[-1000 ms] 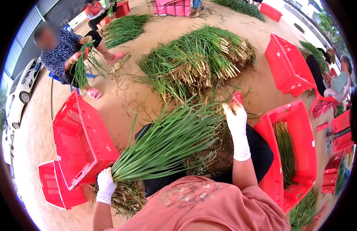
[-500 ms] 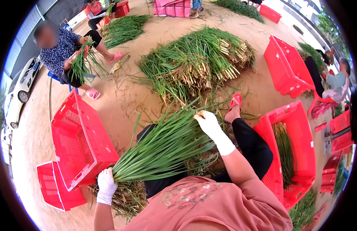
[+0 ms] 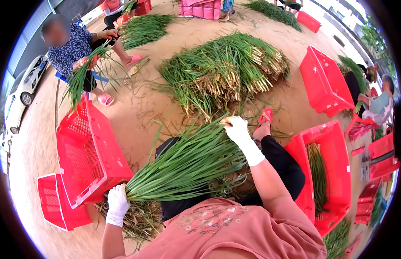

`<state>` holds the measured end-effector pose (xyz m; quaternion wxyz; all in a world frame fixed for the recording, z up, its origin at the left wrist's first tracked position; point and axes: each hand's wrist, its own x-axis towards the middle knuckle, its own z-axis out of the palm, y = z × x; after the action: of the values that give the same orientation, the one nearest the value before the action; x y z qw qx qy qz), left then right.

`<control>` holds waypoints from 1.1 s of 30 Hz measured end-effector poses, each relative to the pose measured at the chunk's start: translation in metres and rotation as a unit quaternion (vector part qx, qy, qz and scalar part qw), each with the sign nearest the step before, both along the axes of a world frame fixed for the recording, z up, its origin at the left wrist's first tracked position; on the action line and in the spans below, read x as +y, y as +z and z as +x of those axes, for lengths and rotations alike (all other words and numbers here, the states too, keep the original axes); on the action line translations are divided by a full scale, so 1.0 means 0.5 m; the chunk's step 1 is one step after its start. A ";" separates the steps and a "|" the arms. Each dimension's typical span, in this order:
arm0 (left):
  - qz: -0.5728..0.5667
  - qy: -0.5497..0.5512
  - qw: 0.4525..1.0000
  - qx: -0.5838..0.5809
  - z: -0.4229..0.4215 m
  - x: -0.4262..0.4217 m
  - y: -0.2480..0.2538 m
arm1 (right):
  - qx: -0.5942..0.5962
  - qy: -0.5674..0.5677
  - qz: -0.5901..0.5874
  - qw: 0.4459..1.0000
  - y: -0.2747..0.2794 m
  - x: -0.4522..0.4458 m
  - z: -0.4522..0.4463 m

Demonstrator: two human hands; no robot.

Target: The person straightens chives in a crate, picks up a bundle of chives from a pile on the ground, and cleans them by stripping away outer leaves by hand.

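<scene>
My left hand (image 3: 118, 202), in a white glove, is closed around the gathered end of a bunch of garlic chives (image 3: 179, 168). The long green leaves fan out over my lap toward the upper right. At their spread tips my right hand (image 3: 237, 130), gloved too, has its fingers pinched together; the fingertips look brownish, and what is between them cannot be made out. Under the bunch and beside my left hand lie dry brown leaf scraps (image 3: 137, 220). A large heap of chives (image 3: 226, 69) lies on the ground ahead, pale stem ends facing right and toward me.
Red crates stand on my left (image 3: 107, 151) and right (image 3: 302, 172); the right one holds chives (image 3: 317, 177). Another red crate (image 3: 323, 82) is farther right. A seated person (image 3: 73, 47) handles chives at upper left. Other people sit farther back. White cars (image 3: 30, 86) are parked at left.
My right hand has shifted slightly right, staying at the leaf tips, while my left hand keeps its grip. The person at upper left has swung their chives down and left over the crate.
</scene>
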<state>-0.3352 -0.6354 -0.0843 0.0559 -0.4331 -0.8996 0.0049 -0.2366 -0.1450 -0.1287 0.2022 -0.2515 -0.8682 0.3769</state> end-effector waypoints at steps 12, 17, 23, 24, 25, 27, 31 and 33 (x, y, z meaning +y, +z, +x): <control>-0.005 -0.006 1.000 -0.004 -0.002 0.012 0.009 | -0.197 0.102 0.215 0.951 0.079 -0.013 -0.099; 0.009 -0.025 1.000 -0.006 0.002 0.023 0.027 | -0.190 0.238 0.328 0.894 -0.006 -0.022 -0.154; -0.003 -0.020 1.000 0.000 -0.005 0.014 0.016 | 0.004 0.110 -0.314 0.943 -0.052 0.000 -0.136; -0.004 -0.020 1.000 -0.003 -0.005 0.015 0.017 | -0.031 0.112 -0.400 0.909 -0.047 0.010 -0.127; -0.004 -0.021 1.000 -0.004 -0.005 0.015 0.015 | -0.032 0.111 -0.400 0.909 -0.046 0.008 -0.123; 0.000 -0.023 1.000 -0.005 -0.008 0.015 0.012 | -0.059 0.193 -0.441 0.875 -0.039 -0.006 -0.121; 0.003 -0.022 1.000 -0.003 -0.007 0.023 0.016 | -0.055 0.250 -0.504 0.825 -0.014 -0.019 -0.128; 0.000 -0.030 1.000 -0.005 -0.007 0.028 0.022 | -0.074 0.272 -0.499 0.820 0.003 -0.022 -0.134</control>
<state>-0.3389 -0.6214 -0.0735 0.0518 -0.4601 -0.8864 0.0013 -0.3037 -0.1563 -0.1272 -0.1264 -0.0982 -0.6071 0.7783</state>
